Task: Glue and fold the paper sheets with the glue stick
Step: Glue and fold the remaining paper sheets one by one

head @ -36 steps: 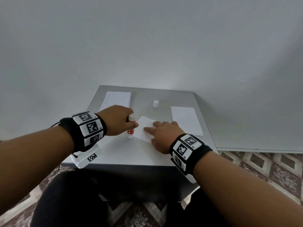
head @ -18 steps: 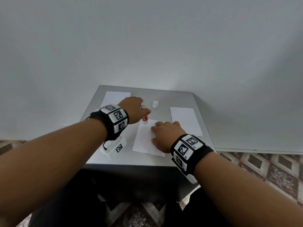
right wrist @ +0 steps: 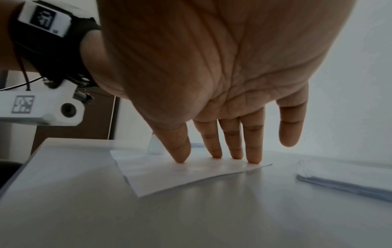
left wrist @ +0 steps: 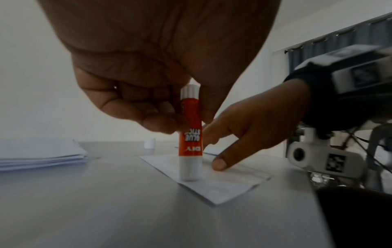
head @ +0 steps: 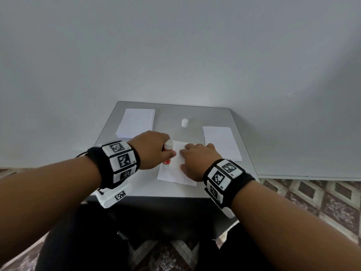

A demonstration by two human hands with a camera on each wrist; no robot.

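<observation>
Far left of the grey table (head: pixel 134 184): a stack of white sheets (head: pixel 135 125), untouched. My left hand (head: pixel 150 150) has fingers curled round the glue stick (left wrist: pixel 190 134), upside down and upright, its white end pressed on the left part of the loose paper sheet (head: pixel 172 173) at centre. White cap (head: pixel 184 123) stands behind, apart from the sheet. My right hand (head: pixel 197 160) is spread, straight fingertips (right wrist: pixel 252 159) pinning the sheet's right part; little finger lifted. Far right: second stack of sheets (head: pixel 221 142), near the table edge.
</observation>
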